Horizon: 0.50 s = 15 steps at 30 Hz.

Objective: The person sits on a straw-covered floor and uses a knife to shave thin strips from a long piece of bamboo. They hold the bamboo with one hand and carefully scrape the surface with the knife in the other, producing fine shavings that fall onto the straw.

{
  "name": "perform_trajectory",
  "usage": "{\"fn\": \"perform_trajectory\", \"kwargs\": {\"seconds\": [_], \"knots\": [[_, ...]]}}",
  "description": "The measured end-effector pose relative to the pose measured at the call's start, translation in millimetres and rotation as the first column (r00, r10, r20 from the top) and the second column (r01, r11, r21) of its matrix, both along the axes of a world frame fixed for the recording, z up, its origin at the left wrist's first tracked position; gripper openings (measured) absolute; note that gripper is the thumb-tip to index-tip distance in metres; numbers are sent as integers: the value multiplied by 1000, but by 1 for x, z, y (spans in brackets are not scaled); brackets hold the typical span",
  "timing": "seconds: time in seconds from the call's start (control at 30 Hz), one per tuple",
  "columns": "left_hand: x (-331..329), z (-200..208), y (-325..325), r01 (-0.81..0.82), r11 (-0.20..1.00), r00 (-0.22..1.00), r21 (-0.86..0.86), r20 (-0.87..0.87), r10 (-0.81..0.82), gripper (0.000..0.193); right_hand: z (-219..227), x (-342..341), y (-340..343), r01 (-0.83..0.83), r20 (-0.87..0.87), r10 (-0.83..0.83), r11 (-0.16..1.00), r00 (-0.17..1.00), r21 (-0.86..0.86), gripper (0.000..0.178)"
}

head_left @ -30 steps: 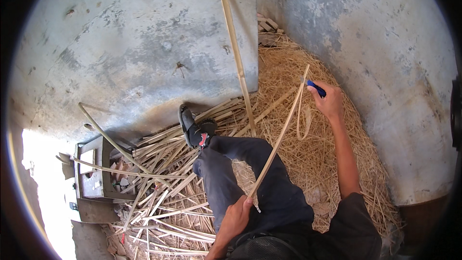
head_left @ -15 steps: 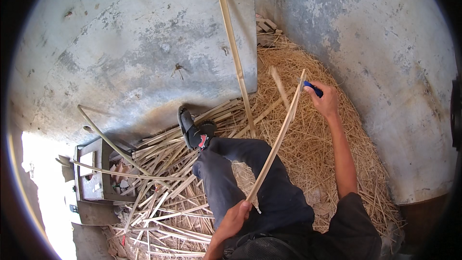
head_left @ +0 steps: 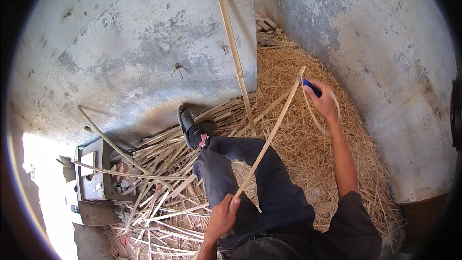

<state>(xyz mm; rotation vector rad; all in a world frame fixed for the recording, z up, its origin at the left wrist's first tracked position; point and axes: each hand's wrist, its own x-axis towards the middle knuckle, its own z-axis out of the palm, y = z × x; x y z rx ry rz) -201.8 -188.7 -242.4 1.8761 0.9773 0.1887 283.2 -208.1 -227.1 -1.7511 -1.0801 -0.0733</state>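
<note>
My left hand [head_left: 224, 215], low in the middle, is closed around the lower end of a long pale bamboo strip [head_left: 276, 127]. The strip slants up and right across my dark trousers. At its upper end my right hand [head_left: 325, 102] grips a small tool by its blue handle [head_left: 313, 87], probably a knife; its working edge is too small to make out. The tool meets the strip just below the tip. A thin curled shaving [head_left: 308, 105] hangs from there, looping below and around my right wrist.
Straw-like shavings [head_left: 308, 159] heap on the floor to the right. Split bamboo strips [head_left: 168, 212] lie piled left of my legs, by a grey box frame [head_left: 98, 183]. A tall bamboo slat [head_left: 232, 43] leans on the weathered wall [head_left: 120, 58]. My black shoe [head_left: 190, 127] rests near the pile.
My left hand has moved slightly left and down with the strip, which now looks straighter. A loose shaving now curls beside my right wrist. My right hand has barely moved.
</note>
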Motion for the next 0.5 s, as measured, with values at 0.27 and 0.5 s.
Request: {"fn": "perform_trajectory", "kwargs": {"seconds": [0.27,0.5], "knots": [[-5,9,13,-18,986,997,164,83,4,30,-6,15,-35,-402,-357,367,915,859,-25,32],[-11,-2,27,-146,879,987,455,124,100,38,16,3,-43,-115,-645,284,949,710,293,49]]}}
